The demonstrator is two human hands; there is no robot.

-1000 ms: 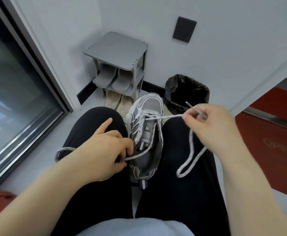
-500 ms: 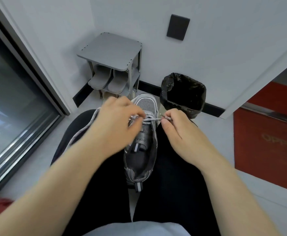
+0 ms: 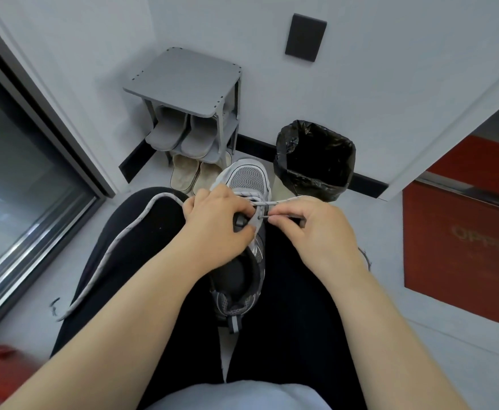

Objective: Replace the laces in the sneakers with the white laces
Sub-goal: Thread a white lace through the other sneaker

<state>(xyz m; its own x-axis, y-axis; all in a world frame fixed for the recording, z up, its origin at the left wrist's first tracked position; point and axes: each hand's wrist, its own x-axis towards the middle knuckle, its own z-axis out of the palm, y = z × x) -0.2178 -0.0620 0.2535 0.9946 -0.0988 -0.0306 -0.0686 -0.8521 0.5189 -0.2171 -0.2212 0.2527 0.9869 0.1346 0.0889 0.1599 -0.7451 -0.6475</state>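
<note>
Held the grey-and-white mesh sneaker (image 3: 248, 179) wedged between two black-trousered thighs, heel near, toe pointing away. Gripped it over the eyelet rows with the left hand (image 3: 215, 223), fingers (image 3: 242, 207) curled round the upper and the dark tongue. Pinched the dark tip of the white speckled lace (image 3: 118, 241) in the right hand (image 3: 310, 229), thumb and forefinger closed tight on it, right at an eyelet on the shoe's right side. Had one strand stretched across the top of the shoe between both hands, and the long free end trailing out from under the left hand, over the left thigh and down to the pale floor (image 3: 29, 291). Beyond the toe, against the wall: small grey shoe rack (image 3: 189, 81), grey slippers (image 3: 180, 134) on its shelf, beige slippers (image 3: 189, 176) beneath. Just right of the toe: bin lined with a black plastic bag (image 3: 316, 161). Far left, glass sliding door (image 3: 20, 161).
</note>
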